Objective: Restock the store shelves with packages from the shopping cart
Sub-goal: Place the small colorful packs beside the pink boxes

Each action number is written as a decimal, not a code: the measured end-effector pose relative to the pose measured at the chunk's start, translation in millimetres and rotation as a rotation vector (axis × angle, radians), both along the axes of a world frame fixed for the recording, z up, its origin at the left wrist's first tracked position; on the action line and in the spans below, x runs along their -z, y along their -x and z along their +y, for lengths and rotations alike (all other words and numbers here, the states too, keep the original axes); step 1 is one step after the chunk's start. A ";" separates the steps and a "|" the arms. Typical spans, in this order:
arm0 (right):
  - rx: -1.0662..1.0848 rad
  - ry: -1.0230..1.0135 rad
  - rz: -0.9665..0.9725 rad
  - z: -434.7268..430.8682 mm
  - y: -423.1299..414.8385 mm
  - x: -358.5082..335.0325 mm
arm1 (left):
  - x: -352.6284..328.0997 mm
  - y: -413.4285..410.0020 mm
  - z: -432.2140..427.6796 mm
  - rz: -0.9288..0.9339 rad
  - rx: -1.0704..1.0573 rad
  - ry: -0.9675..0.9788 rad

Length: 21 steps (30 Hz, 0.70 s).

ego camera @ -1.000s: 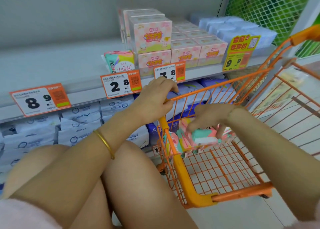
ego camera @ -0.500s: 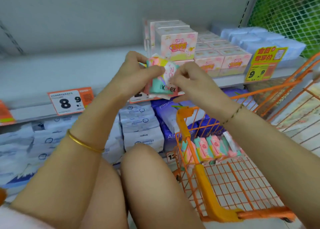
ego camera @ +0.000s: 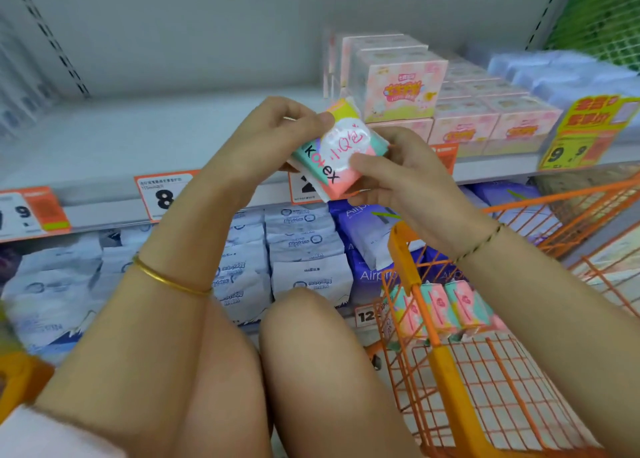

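head view: kotex package (ego camera: 341,147) tilted between left grip (ego camera: 277,135) and right grip (ego camera: 398,177), each pinching one end

A thin gold bangle (ego camera: 169,281) is worn on the left wrist, well to the left of the orange shopping cart (ego camera: 440,371). A slim cord bracelet (ego camera: 479,246), plaited in dark and yellowish strands, is worn on the right wrist, over the cart's near corner. A pale pink, soft-looking sleeve (ego camera: 52,433) is seen far left of the cart, and the forearms and knees are left bare.

Head-worn view, facing forward-down, close to shelf (ego camera: 104,135)
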State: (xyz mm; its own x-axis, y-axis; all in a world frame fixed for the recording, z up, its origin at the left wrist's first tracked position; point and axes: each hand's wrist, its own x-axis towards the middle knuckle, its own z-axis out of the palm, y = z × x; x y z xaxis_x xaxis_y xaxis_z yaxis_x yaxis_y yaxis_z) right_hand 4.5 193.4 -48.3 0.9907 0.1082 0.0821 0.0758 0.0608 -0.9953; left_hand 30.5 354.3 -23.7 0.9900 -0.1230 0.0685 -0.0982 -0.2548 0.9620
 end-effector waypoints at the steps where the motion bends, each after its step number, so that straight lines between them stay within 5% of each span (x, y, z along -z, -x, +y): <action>1: 0.007 -0.019 -0.002 0.3 0.4 1.1 | 0.3 1.8 -0.7 0.017 0.039 -0.007; 4: 0.012 0.009 -0.019 -0.8 1.2 5.1 | 0.7 1.0 1.5 -0.013 0.095 -0.069; 8: 0.104 0.468 -0.168 -6.8 -5.8 13.9 | -14.5 -21.5 17.5 -0.258 -0.096 0.058; 12: 0.148 0.725 -0.282 -11.2 -11.5 27.2 | -24.7 -62.6 21.3 -0.476 -0.268 -0.061; 17: 0.161 1.002 -0.316 -8.2 -8.7 44.3 | -6.4 -98.0 4.6 -0.438 -0.198 -0.290; 21: 0.151 1.128 -0.304 -5.3 -2.6 48.4 | 8.6 -109.3 -3.1 -0.339 -0.144 -0.291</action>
